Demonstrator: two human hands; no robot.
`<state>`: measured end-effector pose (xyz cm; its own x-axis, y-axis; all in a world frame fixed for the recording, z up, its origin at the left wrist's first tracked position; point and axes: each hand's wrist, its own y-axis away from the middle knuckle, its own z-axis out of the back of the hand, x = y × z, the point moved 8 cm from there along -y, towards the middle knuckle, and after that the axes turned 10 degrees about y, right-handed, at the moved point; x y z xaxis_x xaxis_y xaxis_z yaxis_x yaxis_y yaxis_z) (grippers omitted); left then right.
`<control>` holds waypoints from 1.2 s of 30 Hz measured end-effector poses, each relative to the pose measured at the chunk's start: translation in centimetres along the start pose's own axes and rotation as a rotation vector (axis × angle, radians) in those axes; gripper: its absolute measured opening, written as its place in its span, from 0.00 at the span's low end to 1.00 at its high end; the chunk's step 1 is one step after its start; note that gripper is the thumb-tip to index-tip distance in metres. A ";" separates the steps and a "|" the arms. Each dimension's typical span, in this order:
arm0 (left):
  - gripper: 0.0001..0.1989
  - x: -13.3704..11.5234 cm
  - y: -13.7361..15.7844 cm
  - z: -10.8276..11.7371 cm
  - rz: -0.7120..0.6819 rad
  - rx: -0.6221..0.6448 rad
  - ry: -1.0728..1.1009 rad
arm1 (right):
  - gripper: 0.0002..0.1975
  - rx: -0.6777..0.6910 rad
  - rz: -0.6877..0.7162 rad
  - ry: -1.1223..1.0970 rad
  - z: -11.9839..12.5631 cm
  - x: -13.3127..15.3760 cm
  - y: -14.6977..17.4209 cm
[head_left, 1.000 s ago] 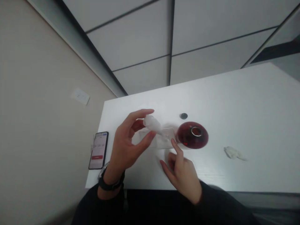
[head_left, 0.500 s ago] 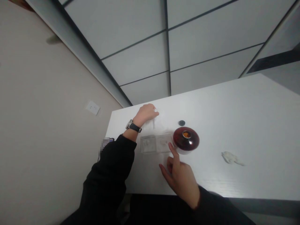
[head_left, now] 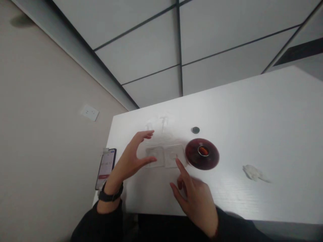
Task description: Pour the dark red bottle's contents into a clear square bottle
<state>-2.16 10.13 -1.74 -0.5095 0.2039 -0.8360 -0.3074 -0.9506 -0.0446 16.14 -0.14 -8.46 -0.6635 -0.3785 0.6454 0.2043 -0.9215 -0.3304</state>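
My left hand (head_left: 136, 154), a black-strapped watch on its wrist, hovers over the left side of a clear plastic box (head_left: 174, 147) that lies opened flat in two square halves. Its thumb and fingers are spread wide with nothing between them. My right hand (head_left: 193, 193) has its index finger stretched out at the near edge of the box's right half, and its thumb is held apart. A dark red, round, glossy vessel (head_left: 195, 159) with an opening in its top stands right of the box. Clear, faint pieces (head_left: 163, 122) lie behind the box, too blurred to name.
A small dark disc (head_left: 195, 130) lies behind the red vessel. A crumpled whitish piece (head_left: 253, 172) rests farther right on the white table (head_left: 252, 117). At the left edge is a phone (head_left: 107, 166) with its screen lit. A wall socket (head_left: 90, 112) and panelled doors (head_left: 151, 87) border the table.
My left hand has drawn back from the far side of the table toward the box and opened, a clear piece no longer in it. My right hand has barely moved. The view has shifted slightly.
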 end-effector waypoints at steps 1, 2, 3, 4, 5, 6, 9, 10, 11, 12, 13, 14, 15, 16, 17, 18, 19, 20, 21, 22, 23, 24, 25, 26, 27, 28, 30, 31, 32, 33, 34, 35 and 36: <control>0.37 0.8 1.5 -0.5 0.009 0.001 0.025 | 0.32 -0.004 -0.004 -0.006 0.1 -0.1 0.1; 0.41 1.7 2.8 -1.0 0.027 -0.014 0.044 | 0.32 -0.005 -0.012 -0.011 0.2 -0.2 0.1; 0.42 2.6 3.7 -1.7 0.049 -0.028 0.056 | 0.32 -0.003 -0.022 -0.013 0.2 -0.3 0.2; 0.42 3.4 4.5 -2.3 0.072 -0.047 0.064 | 0.32 0.005 -0.032 -0.012 0.1 -0.4 0.2; 0.41 4.0 5.0 -2.8 0.094 -0.071 0.069 | 0.32 0.011 -0.038 -0.007 0.0 -0.4 0.2; 0.38 4.4 5.4 -3.2 0.109 -0.097 0.072 | 0.32 0.016 -0.038 0.002 0.0 -0.4 0.2; 0.33 5.0 6.1 -3.7 0.129 -0.170 0.081 | 0.33 0.021 -0.027 0.037 -0.2 -0.2 0.1; 0.32 5.0 6.3 -3.7 0.130 -0.185 0.089 | 0.34 0.021 -0.022 0.050 -0.2 -0.1 0.0; 0.33 5.1 6.7 -3.7 0.133 -0.192 0.101 | 0.34 0.020 -0.017 0.063 -0.2 -0.1 -0.2; 0.33 5.2 7.1 -3.7 0.139 -0.196 0.114 | 0.35 0.020 -0.011 0.075 -0.2 0.0 -0.3; 0.33 5.3 7.5 -3.8 0.148 -0.198 0.127 | 0.35 0.023 -0.005 0.083 -0.2 0.1 -0.4; 0.33 5.4 8.0 -3.9 0.156 -0.200 0.137 | 0.35 0.029 0.001 0.084 -0.2 0.2 -0.4; 0.33 5.6 8.5 -3.9 0.166 -0.201 0.143 | 0.36 0.032 0.000 0.077 -0.2 0.2 -0.3; 0.33 5.7 9.1 -4.0 0.177 -0.203 0.147 | 0.35 0.027 -0.004 0.065 -0.1 0.2 -0.1; 0.34 5.8 9.6 -4.2 0.188 -0.205 0.151 | 0.34 0.014 -0.013 0.052 0.2 0.1 0.3; 0.34 5.9 10.1 -4.3 0.197 -0.207 0.157 | 0.32 -0.010 -0.024 0.043 0.5 0.0 0.9; 0.35 6.1 10.5 -4.5 0.206 -0.208 0.165 | 0.29 -0.041 -0.025 0.041 0.9 -0.1 1.5; 0.36 6.2 10.9 -4.7 0.213 -0.210 0.175 | 0.26 -0.082 -0.019 0.048 1.5 -0.2 2.1; 0.37 6.3 11.3 -4.9 0.219 -0.214 0.184 | 0.23 -0.157 -0.012 0.061 2.3 -0.4 2.8; 0.38 6.3 11.7 -5.2 0.219 -0.217 0.189 | 0.21 -0.260 0.000 0.074 3.4 -0.5 3.4; 0.39 6.3 11.9 -5.4 0.214 -0.220 0.188 | 0.20 -0.387 0.011 0.089 4.6 -0.8 3.9; 0.40 6.3 12.2 -5.7 0.206 -0.222 0.181 | 0.20 -0.524 0.005 0.102 5.9 -1.3 4.3; 0.40 6.2 12.4 -5.9 0.196 -0.222 0.171 | 0.21 -0.648 0.005 0.109 7.0 -1.8 4.5; 0.41 6.1 12.5 -6.1 0.185 -0.217 0.159 | 0.23 -0.733 -0.007 0.117 7.8 -2.5 4.4; 0.41 6.0 12.6 -6.3 0.175 -0.208 0.150 | 0.27 -0.761 -0.036 0.116 8.3 -3.4 3.9; 0.41 5.8 12.6 -6.5 0.162 -0.197 0.142 | 0.35 -0.753 0.010 0.118 8.6 -3.6 3.0; 0.42 5.5 12.5 -6.8 0.142 -0.168 0.131 | 0.48 -0.562 -0.020 0.090 7.8 -5.1 0.7; 0.43 5.3 12.3 -6.9 0.133 -0.152 0.123 | 0.53 -0.482 -0.031 0.072 7.4 -5.6 -0.2; 0.44 5.1 12.2 -7.0 0.127 -0.136 0.111 | 0.55 -0.409 -0.056 0.062 7.0 -6.1 -0.9; 0.44 5.0 12.1 -7.0 0.123 -0.124 0.097 | 0.56 -0.362 -0.077 0.059 6.7 -6.5 -1.2; 0.43 4.8 12.0 -7.0 0.117 -0.114 0.083 | 0.55 -0.337 -0.098 0.062 6.6 -6.8 -1.3; 0.42 4.6 11.9 -7.0 0.106 -0.111 0.071 | 0.53 -0.330 -0.117 0.071 6.6 -7.0 -1.1; 0.41 4.4 11.8 -6.9 0.090 -0.114 0.060 | 0.50 -0.341 -0.134 0.083 6.7 -7.2 -0.7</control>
<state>-2.48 -1.84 -9.71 -0.4805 0.1053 -0.8707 -0.1674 -0.9855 -0.0269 25.55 2.66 -8.22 -0.7267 -0.2357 0.6452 -0.1305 -0.8748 -0.4665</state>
